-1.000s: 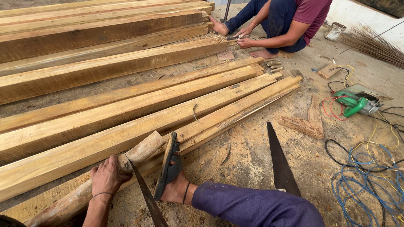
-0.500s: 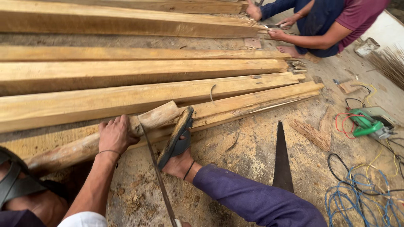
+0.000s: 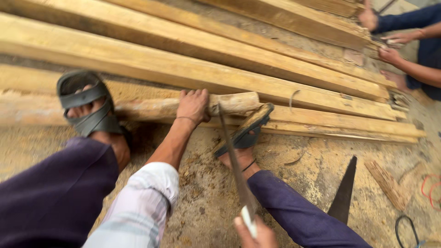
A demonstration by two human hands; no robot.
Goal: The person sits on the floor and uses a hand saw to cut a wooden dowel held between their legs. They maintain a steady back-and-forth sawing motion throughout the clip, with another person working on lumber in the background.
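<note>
At frame centre, the left hand [image 3: 193, 104] is closed over a rough, round pale wooden log [image 3: 229, 103] that lies across the frame against a stack of long sawn timber planks [image 3: 183, 69]. At the bottom edge, the right hand [image 3: 255, 233] grips the handle of a narrow-bladed handsaw [image 3: 232, 158], whose blade runs upward to meet the log just right of the left hand. A foot in a dark rubber sandal [image 3: 87, 108] presses the log at left; a second sandalled foot [image 3: 243, 133] braces beside the blade. A dark tapered saw blade [image 3: 344, 193] lies on the dusty ground at lower right.
</note>
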